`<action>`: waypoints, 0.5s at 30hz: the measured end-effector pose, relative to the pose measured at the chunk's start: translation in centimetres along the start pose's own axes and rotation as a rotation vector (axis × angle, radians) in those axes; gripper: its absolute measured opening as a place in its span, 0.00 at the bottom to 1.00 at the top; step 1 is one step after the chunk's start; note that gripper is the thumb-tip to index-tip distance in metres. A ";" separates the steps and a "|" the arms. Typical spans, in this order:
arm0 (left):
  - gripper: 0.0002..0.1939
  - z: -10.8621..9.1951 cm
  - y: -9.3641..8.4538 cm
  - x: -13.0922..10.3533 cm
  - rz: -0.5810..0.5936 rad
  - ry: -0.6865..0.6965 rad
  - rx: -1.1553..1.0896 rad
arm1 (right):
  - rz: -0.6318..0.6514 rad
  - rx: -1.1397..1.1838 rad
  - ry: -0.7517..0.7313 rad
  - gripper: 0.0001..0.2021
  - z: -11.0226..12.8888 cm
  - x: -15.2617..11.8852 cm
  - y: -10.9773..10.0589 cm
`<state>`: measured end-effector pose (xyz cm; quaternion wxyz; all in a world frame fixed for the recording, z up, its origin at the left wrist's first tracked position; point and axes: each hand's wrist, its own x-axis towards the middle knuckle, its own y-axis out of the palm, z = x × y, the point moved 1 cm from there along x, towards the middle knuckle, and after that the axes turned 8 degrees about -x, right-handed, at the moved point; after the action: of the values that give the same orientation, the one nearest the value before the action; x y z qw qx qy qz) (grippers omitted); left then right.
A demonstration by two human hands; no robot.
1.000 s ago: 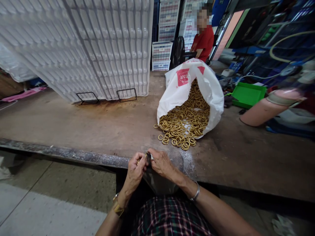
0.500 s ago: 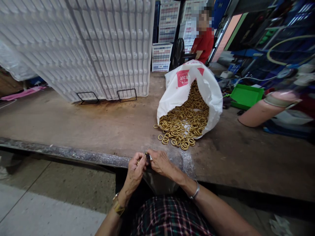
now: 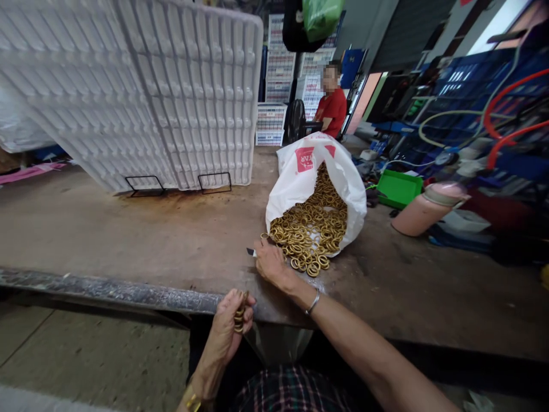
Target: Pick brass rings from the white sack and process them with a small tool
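My left hand (image 3: 234, 317) is closed around several brass-coloured rings (image 3: 239, 320), stacked in its fingers just off the table's front edge. My right hand (image 3: 271, 262) is closed too, and a small knife blade (image 3: 251, 252) with a dark, slanted tip sticks out to its left. Its fingers are at the near left edge of a pile of the same rings (image 3: 311, 229); whether they touch a ring is hard to make out. The rings spill from the mouth of a white plastic bag (image 3: 285, 186) with red print, lying on its side.
Large white ribbed plastic panels (image 3: 193, 97) stand on the brown table (image 3: 128, 234) in black wire holders. To the right are a green tray (image 3: 398, 189) and a pink bottle (image 3: 418, 212). Beyond the table sits a person in red (image 3: 334, 111), near stacked white crates (image 3: 271, 119).
My hands have come apart. The right one has moved forward to the rings with the blade; the left stays near the table edge, holding rings. The view has tilted up slightly.
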<state>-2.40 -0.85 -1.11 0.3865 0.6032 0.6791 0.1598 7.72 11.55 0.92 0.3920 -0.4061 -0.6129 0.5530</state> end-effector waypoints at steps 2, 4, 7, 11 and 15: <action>0.14 0.0 0.0 0.0 -0.012 -0.004 -0.012 | -0.006 -0.067 0.020 0.13 -0.5 1.8 -0.3; 0.13 0.0 0.0 0.1 -0.013 0.001 -0.030 | -0.007 -0.108 0.017 0.14 -0.8 3.3 -0.3; 0.13 0.0 -0.1 0.2 -0.017 -0.016 -0.076 | -0.004 -0.125 -0.016 0.13 -1.2 4.7 -0.2; 0.16 0.1 -0.4 0.4 -0.008 -0.063 -0.130 | 0.000 -0.145 -0.056 0.13 -1.6 5.4 0.1; 0.14 0.1 -0.5 0.6 -0.012 -0.083 -0.188 | -0.002 -0.156 -0.065 0.14 -1.8 5.7 0.4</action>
<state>-2.66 -0.45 -1.74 0.4700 0.5663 0.6483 0.1952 7.30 17.54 0.88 0.3396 -0.4169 -0.6667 0.5161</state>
